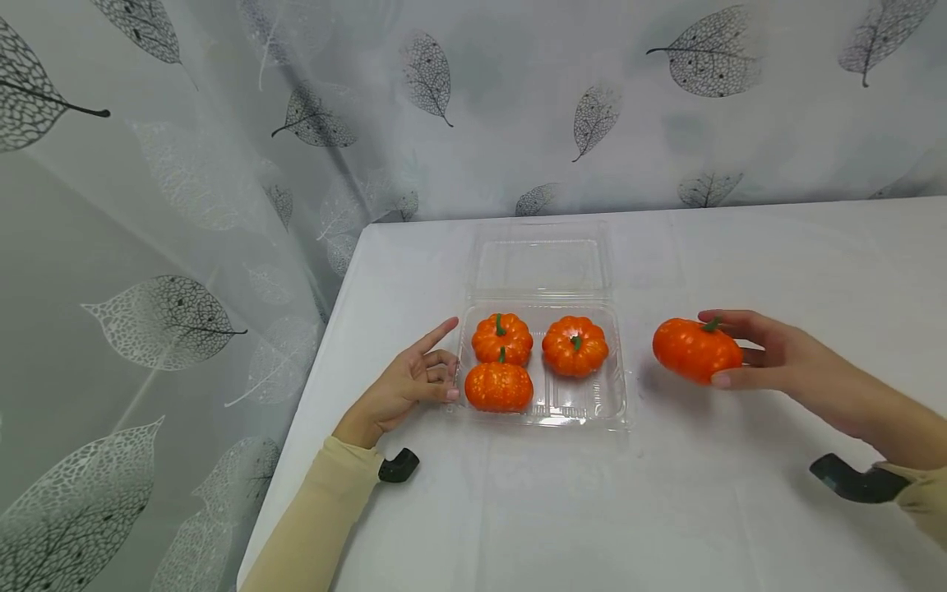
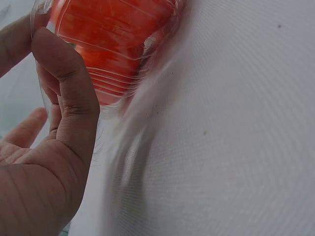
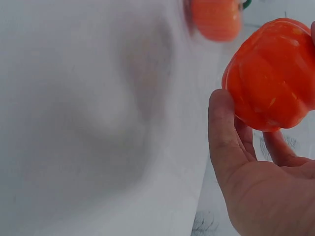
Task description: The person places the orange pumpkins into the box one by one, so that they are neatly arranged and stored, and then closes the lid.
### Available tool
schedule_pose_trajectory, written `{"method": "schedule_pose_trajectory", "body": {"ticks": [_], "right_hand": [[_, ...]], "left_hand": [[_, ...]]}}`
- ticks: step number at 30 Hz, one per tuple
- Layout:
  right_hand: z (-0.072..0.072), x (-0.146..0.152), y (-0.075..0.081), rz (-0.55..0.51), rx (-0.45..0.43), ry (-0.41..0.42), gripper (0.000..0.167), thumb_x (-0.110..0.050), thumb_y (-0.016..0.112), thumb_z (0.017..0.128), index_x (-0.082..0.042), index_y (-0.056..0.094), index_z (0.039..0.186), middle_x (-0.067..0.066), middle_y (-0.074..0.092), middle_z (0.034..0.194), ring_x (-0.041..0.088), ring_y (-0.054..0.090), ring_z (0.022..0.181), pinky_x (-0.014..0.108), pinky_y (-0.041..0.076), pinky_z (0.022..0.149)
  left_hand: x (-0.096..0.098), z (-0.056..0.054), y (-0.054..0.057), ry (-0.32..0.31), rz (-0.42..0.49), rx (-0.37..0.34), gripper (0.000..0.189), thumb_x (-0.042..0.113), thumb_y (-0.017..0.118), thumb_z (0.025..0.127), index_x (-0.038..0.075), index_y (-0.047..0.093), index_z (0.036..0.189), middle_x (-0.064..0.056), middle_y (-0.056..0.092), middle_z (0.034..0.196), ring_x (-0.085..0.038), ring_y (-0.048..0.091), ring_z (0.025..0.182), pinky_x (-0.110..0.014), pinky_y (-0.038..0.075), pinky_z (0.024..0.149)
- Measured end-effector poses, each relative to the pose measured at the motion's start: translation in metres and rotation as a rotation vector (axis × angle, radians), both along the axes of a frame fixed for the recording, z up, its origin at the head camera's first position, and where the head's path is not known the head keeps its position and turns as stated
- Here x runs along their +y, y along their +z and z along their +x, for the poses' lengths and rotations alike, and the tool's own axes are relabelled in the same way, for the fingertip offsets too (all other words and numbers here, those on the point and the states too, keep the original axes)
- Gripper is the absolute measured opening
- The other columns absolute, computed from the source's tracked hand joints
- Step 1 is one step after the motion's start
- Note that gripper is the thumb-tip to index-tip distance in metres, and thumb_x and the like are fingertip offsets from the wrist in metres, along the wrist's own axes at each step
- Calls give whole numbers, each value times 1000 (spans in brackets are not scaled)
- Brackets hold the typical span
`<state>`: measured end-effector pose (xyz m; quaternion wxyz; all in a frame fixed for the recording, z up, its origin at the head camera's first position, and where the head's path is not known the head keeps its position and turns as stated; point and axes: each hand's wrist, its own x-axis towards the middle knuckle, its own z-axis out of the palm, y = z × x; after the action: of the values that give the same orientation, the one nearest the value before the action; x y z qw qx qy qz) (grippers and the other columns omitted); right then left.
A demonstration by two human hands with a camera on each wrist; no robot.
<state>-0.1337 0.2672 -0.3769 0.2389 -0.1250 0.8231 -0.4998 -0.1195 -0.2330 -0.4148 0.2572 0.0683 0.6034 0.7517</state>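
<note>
Lot of four: three in, one out

Clear plastic box [image 1: 573, 400]: one, on the white tabletop [image 1: 592, 510]; hinged lid [image 1: 543, 265] lying open on the far side.
Back-left pumpkin [image 1: 502, 339]: orange, green stem, in the box.
Front-left pumpkin [image 1: 499, 389]: orange, speckled, in the box, just before the last.
Right-side pumpkin [image 1: 575, 347]: orange, in the box, bare space in front of it.
Loose pumpkin [image 1: 690, 351]: orange, held above the tabletop, right of the box and apart from it.
Right hand [image 1: 784, 355]: grip spread to the loose pumpkin's width, thumb and fingers holding it.
Left hand [image 1: 411, 378]: at the box's left edge, index finger extended, others bent; grip partly open, though whether it pinches the rim or merely touches cannot be told.
Progress, by judgement: filling looks mostly done, three of four pumpkins inside; left are the loose pumpkin and the unclosed lid.
</note>
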Motion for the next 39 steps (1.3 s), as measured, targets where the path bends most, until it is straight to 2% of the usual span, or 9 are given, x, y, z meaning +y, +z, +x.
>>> {"method": "schedule_pose_trajectory", "body": {"ticks": [9,18,26,33,36,39], "right_hand": [[9,-23,8,-186,-99,64,57,-7,62,99,-4,36,150,-5,52,142,11,62,118,28,54,90],[15,-47,17,-247,-157,86,62,-8,62,97,6,33,151,11,52,143,11,62,118,29,55,90],[18,-70,22,-296,-168,80,60,-10,61,99,6,36,150,11,60,138,15,62,118,27,53,93],[21,-85,22,-259,-124,66,56,-15,62,99,4,41,147,16,59,137,14,63,115,28,54,91],[23,-91,21,-231,-72,68,56,-17,65,99,4,44,146,17,57,139,12,62,114,28,55,88],[26,-97,19,-178,8,58,55,-19,70,96,1,49,143,15,58,138,15,62,113,29,56,86]], "left_hand": [[0,0,2,-1,-5,-6,100,-13,74,83,21,23,163,-7,54,102,-15,59,79,-26,57,78],[-1,1,2,3,1,-6,101,-10,77,82,20,24,163,-7,54,102,-15,59,79,-25,57,78],[-1,2,1,7,0,-8,102,-8,79,82,20,24,162,-7,54,102,-15,59,80,-25,57,78],[0,2,1,6,8,-6,102,-9,78,82,19,23,163,-7,54,102,-14,59,79,-25,57,78],[-1,2,0,7,19,-8,102,-10,78,81,19,23,163,-7,54,102,-14,59,79,-25,57,78],[-1,1,-1,3,31,-5,102,-12,77,81,19,22,163,-6,55,103,-14,60,80,-25,57,77]]}}
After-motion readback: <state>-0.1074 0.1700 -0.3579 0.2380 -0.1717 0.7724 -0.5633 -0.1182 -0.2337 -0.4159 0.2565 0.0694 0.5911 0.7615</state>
